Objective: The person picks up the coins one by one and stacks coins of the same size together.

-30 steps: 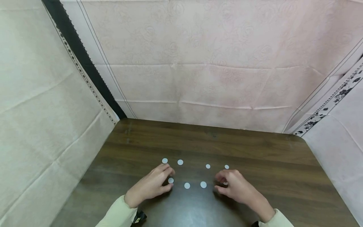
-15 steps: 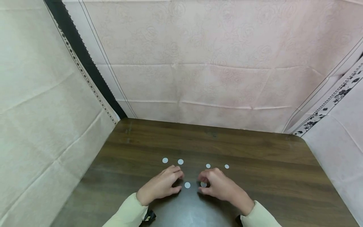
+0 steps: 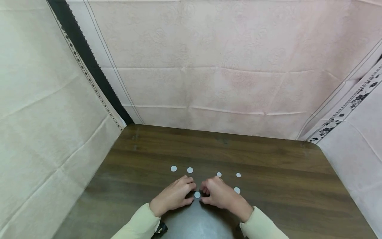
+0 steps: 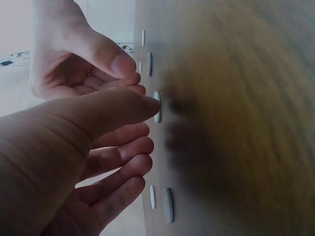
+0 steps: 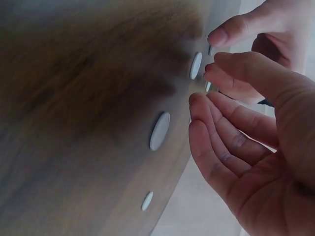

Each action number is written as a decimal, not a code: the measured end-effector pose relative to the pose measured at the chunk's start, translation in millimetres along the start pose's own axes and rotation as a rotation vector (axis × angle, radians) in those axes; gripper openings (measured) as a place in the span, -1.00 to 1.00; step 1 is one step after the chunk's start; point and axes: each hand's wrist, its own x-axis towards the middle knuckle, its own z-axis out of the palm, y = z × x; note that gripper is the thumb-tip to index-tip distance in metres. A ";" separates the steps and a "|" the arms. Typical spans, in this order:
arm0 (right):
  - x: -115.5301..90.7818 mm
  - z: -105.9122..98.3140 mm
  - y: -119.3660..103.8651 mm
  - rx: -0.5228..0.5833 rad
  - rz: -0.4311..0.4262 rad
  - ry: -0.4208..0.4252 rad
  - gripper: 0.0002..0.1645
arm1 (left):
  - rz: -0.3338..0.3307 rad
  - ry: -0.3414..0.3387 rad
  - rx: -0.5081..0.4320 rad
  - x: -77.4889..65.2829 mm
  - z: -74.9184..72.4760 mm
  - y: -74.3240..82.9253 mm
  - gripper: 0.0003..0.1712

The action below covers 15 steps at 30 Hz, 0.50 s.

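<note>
Several small flat white discs lie on a dark wooden table. My left hand [image 3: 174,196] and right hand [image 3: 221,196] hover low, facing each other, on either side of one middle disc [image 3: 197,195]. Both have loosely curved fingers and hold nothing. In the left wrist view that disc [image 4: 157,107] lies just beyond the left thumb tip; whether it touches is hard to tell. From the right wrist, a pale disc [image 5: 160,131] is seen beside my right fingers, apart from them. Some discs of the near row are hidden under the hands in the head view.
A back row holds a left disc [image 3: 173,168], another disc [image 3: 190,170], a third disc [image 3: 219,174] partly behind the right hand, and a right-hand disc [image 3: 238,175]. Near the right hand lies one more disc [image 3: 237,190]. Pale cloth [image 3: 209,89] walls surround the table [image 3: 283,186].
Both hands have moved inward toward each other, the right one farther. The near right disc has come back into view, while another near disc is covered by the right hand. The discs stay put.
</note>
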 end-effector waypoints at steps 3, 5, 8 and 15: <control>3.4 2.9 -0.4 0.018 0.021 -0.022 -0.83 | 0.001 0.003 0.006 1.1 1.3 -0.3 -0.87; 4.9 4.5 -1.1 0.017 0.026 -0.023 -0.85 | 0.002 0.007 0.012 1.6 2.5 -0.6 -0.88; 7.3 6.3 -2.7 0.007 0.025 -0.015 -0.88 | 0.001 0.010 0.023 2.1 3.4 -0.9 -0.89; 11.5 10.6 -4.4 0.008 0.026 0.002 -0.91 | -0.010 0.015 0.025 3.6 4.3 1.0 -0.91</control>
